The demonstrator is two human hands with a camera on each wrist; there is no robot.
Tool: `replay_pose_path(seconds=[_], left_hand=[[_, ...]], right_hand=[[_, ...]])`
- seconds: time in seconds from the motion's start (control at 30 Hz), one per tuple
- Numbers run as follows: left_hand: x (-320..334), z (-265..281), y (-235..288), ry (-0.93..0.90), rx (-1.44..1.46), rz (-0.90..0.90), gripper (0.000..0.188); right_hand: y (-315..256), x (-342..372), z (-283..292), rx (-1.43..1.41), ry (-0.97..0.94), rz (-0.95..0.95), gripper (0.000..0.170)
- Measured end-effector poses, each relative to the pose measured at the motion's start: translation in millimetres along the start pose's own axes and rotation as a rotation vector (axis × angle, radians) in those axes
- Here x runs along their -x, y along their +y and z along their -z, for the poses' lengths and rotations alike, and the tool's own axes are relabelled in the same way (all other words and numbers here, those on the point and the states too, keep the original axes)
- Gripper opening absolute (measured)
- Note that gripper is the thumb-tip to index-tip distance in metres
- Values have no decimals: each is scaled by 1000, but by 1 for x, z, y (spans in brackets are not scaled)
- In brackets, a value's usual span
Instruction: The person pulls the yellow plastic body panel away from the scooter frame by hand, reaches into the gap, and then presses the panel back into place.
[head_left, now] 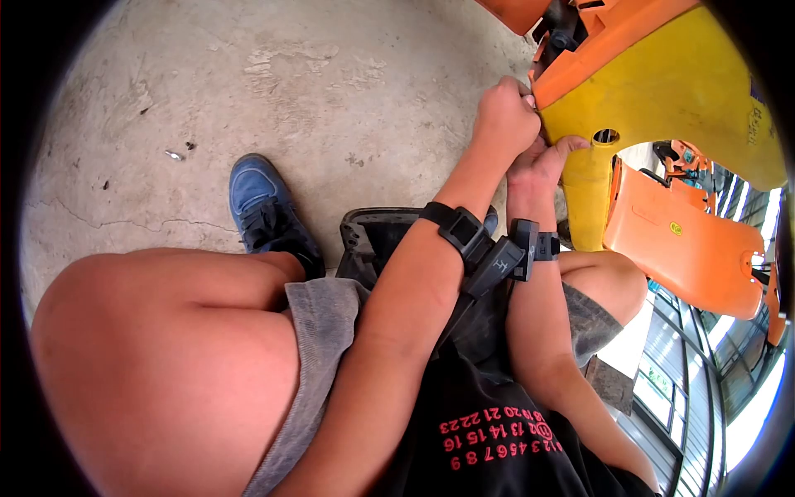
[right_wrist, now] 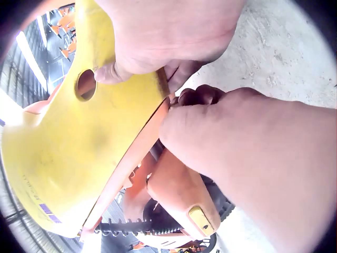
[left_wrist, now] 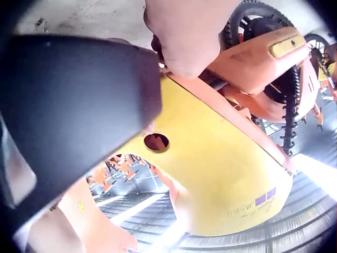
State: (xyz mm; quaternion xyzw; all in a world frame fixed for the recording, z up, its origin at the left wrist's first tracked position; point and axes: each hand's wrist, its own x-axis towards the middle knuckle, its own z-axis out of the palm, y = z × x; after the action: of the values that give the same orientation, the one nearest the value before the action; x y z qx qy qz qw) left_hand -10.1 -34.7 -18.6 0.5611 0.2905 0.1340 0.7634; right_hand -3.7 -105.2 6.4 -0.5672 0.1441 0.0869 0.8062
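A curved yellow body panel [head_left: 662, 83] with an orange trim strip [right_wrist: 124, 163] along one edge stands at upper right in the head view. My left hand [head_left: 507, 116] is bunched at the corner where strip and panel meet, fingers curled on the strip's end; its fingertips are partly hidden. My right hand [head_left: 538, 170] grips the panel close beside it. In the right wrist view the right thumb [right_wrist: 108, 74] lies on the yellow face by a round hole [right_wrist: 87, 85], with the fingers behind the edge. The left wrist view has the right hand mostly covered by a black wrist device [left_wrist: 89, 100].
An orange vehicle part [left_wrist: 258, 60] with a black coil spring [left_wrist: 290, 110] and a wheel [left_wrist: 253, 21] stand beyond the panel. Another orange body part [head_left: 687, 240] sits at right. A black bin-like thing [head_left: 364, 240] is between my legs. A small shiny piece [head_left: 174, 155] lies on the concrete floor [head_left: 166, 83].
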Motion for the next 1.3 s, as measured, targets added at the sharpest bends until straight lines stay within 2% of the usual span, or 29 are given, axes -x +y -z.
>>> replay_pose_path(seconds=[0.13,0.2,0.23,0.3,0.43,0.5,0.63,0.73,0.8,0.93,1.0,1.03,1.1,1.13,1.2,1.3], left_hand=[[0,-7,-4,36,-3,-5,17],[1,-8,-7,15,308,109,16],[2,-7,-5,14,307,108,16],[8,-7,-2,-7,514,227,18],[8,-12,-7,37,510,188,21],[5,-16,-15,80,380,83,22],[1,-18,-23,32,389,98,23],[2,-12,-18,-35,497,184,22],[3,-7,-11,-101,582,291,23],[5,-2,-1,-111,599,345,24],[6,-3,1,-108,702,351,25],[7,-4,1,-112,698,351,25],[7,-7,2,-100,773,400,24],[8,-8,2,-101,771,399,24],[8,-10,0,-99,786,402,23],[10,-12,-3,-68,727,346,23]], right_hand=[[0,5,-5,64,28,28,97],[0,1,-1,15,-3,8,98],[1,-2,1,13,-3,8,98],[1,-5,5,12,14,15,97],[2,-8,8,-20,-21,20,95],[3,-9,10,-42,-52,6,92],[3,-13,13,-63,-82,5,91],[3,-13,14,-67,-44,-11,93],[2,-13,14,30,-56,33,94],[0,-13,15,-44,-76,-23,91],[-1,-13,22,-114,-199,-84,87],[0,-19,32,-118,-197,-82,87],[0,-24,38,-196,-369,-131,84],[0,-22,34,-199,-368,-129,84],[1,-16,25,-71,-67,-33,83],[-1,-4,8,-49,35,-48,82]])
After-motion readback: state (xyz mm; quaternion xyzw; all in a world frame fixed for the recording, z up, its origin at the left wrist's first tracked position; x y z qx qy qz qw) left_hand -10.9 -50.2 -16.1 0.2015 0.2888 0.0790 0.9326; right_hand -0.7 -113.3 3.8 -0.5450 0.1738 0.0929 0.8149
